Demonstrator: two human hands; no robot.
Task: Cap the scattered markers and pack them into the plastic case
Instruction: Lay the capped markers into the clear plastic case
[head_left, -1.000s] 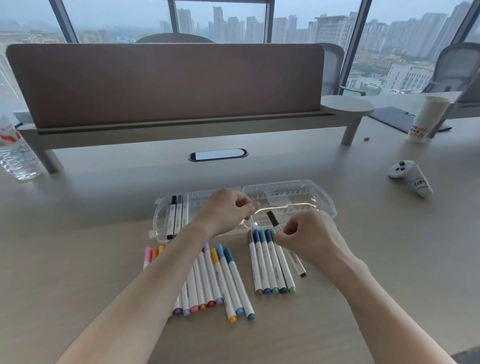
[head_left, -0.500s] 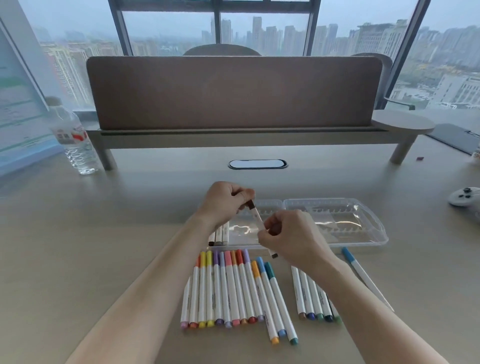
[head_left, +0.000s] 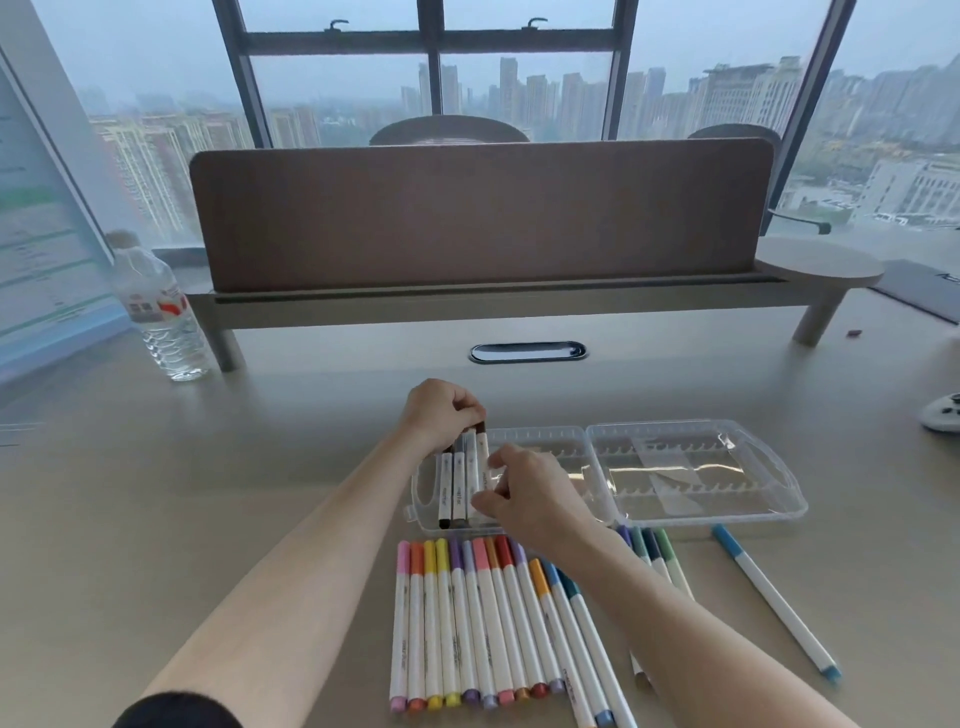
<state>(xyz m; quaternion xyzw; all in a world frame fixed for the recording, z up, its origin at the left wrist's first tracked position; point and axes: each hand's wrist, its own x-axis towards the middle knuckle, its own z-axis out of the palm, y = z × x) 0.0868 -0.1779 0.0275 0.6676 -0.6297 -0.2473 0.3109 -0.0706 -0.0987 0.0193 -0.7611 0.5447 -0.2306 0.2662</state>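
While both hands meet over the clear plastic case (head_left: 691, 512) at centre frame, the left hand (head_left: 441, 413) pinches the dark cap end of a brown-capped marker (head_left: 482, 457) and the right hand (head_left: 524, 496) grips its white barrel. It sits beside three markers (head_left: 457, 486) already slotted in the case's left half. Below, a capped row (head_left: 467, 623) waits on the desk (head_left: 208, 493).
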